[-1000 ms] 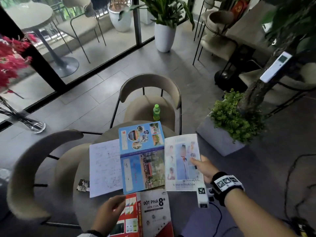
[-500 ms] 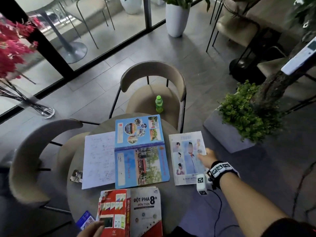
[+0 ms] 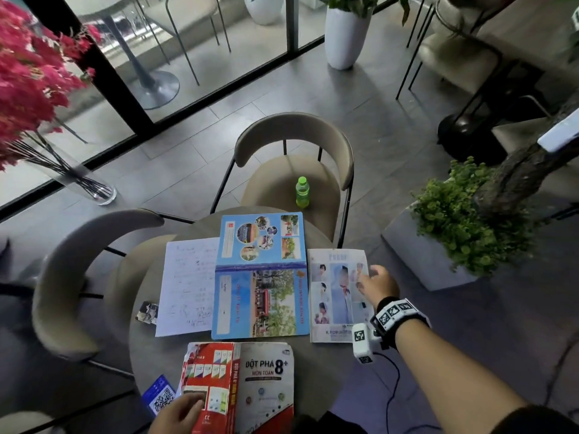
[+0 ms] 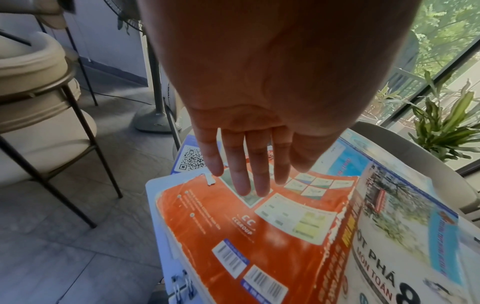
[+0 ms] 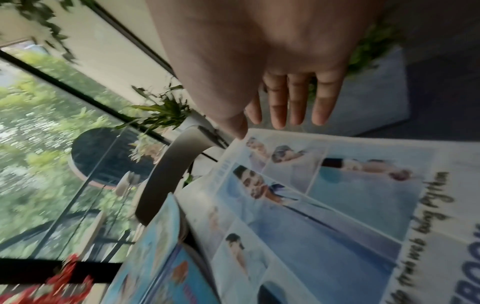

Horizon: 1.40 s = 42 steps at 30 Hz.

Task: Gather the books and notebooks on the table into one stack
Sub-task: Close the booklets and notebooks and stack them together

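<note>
Near the front edge of the round table (image 3: pixel 316 364) lies a red and white maths book (image 3: pixel 244 386), spread cover-up. My left hand (image 3: pixel 188 408) rests on its red cover (image 4: pixel 233 236) with straight fingers (image 4: pixel 241 185). An open blue notebook (image 3: pixel 260 277) lies cover-up in the middle, with its white written page (image 3: pixel 188 286) to the left. To its right lies a pale photo-cover notebook (image 3: pixel 335 296). My right hand (image 3: pixel 371 278) is over that notebook's right edge, fingers (image 5: pixel 280 115) straight and reaching past the cover (image 5: pixel 324 195); whether it touches is unclear.
A blue QR card (image 3: pixel 159 396) pokes out left of the red book, and a small photo card (image 3: pixel 147 313) lies at the table's left rim. A green bottle (image 3: pixel 302 192) stands on the far chair (image 3: pixel 294 142). Another chair (image 3: pixel 72 277) stands left, a planter (image 3: pixel 419 255) right.
The photo-cover notebook, which touched the blue notebook a second ago, now lies apart to its right. My left hand slid toward the red book's near edge. The view has tilted down.
</note>
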Motion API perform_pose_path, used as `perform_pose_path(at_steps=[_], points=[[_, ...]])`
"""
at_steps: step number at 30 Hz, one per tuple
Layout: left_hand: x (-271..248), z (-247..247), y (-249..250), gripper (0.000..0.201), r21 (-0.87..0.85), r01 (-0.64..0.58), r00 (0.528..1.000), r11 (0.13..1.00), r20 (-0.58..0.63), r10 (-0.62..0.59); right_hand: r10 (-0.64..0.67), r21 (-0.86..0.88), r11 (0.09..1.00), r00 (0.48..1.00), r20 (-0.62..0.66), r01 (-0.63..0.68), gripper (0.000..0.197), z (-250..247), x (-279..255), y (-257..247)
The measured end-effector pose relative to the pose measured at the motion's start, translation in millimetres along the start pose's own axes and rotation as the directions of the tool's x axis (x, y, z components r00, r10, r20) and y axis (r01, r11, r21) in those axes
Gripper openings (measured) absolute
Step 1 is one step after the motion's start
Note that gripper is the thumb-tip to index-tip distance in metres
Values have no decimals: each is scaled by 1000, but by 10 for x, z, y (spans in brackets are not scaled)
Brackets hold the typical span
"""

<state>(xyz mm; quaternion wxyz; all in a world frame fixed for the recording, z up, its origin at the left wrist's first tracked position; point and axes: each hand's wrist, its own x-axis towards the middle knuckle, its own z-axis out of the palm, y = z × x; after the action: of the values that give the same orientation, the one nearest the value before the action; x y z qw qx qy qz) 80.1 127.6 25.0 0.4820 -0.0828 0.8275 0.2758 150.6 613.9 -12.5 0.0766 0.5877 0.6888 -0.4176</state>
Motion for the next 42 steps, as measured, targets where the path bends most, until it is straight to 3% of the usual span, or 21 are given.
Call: perform_pose_path(at_steps=[3,6,8,10,13,17,20,22,23,26,29,31,34,37,40,42], points=[[4,28,104,9,29,25,1000,999,-2,-25,-79,12,997,994,71,79,19,93,-64,-254],[61,60,144,7,50,17,1000,999,13,-18,-139,42,990,969,204,134,26,309,-175,-495],[68,70,190,8,65,5,1000,998,4,-5,-120,103,990,956,269,95,20,452,-249,-628],[90,68,200,9,72,-4,1000,997,-8,4,-78,117,992,952,296,45,22,589,-294,-734],[98,50,207,7,106,-40,999,994,-28,43,-33,112,994,951,307,-1,41,758,-328,-879],[122,31,244,9,97,-83,994,992,-60,89,-27,79,997,951,308,3,33,916,-411,-1014],[189,-20,362,26,69,-159,985,985,-58,163,-103,230,972,960,262,42,32,995,-493,-1093],[282,-78,455,49,111,-235,967,966,-79,244,-135,322,946,959,249,49,28,1022,-575,-1166],[345,-106,498,68,228,-277,945,934,-111,307,-147,350,935,957,252,52,25,1026,-641,-1220],[437,-167,697,117,576,-363,853,732,-112,510,-171,437,898,953,252,46,25,1087,-803,-1373],[424,-173,960,137,717,-410,747,563,-90,659,-145,522,852,944,295,-33,30,1138,-1031,-1557],[441,-162,1064,141,714,-441,708,544,-96,700,-140,584,808,938,318,-77,23,1147,-1218,-1718],[463,-173,1119,134,671,-476,661,568,-153,735,-126,669,729,931,343,-148,13,1127,-1465,-1910],[448,-307,1117,108,537,-568,584,624,-271,765,-125,724,656,915,383,-214,7,1086,-1660,-2019],[407,-533,1133,70,485,-714,432,506,-264,862,-153,747,634,915,374,-199,5,1068,-1758,-2056],[375,-662,1133,59,443,-766,369,467,-292,882,-176,758,628,916,360,-177,10,1067,-1793,-2075]])
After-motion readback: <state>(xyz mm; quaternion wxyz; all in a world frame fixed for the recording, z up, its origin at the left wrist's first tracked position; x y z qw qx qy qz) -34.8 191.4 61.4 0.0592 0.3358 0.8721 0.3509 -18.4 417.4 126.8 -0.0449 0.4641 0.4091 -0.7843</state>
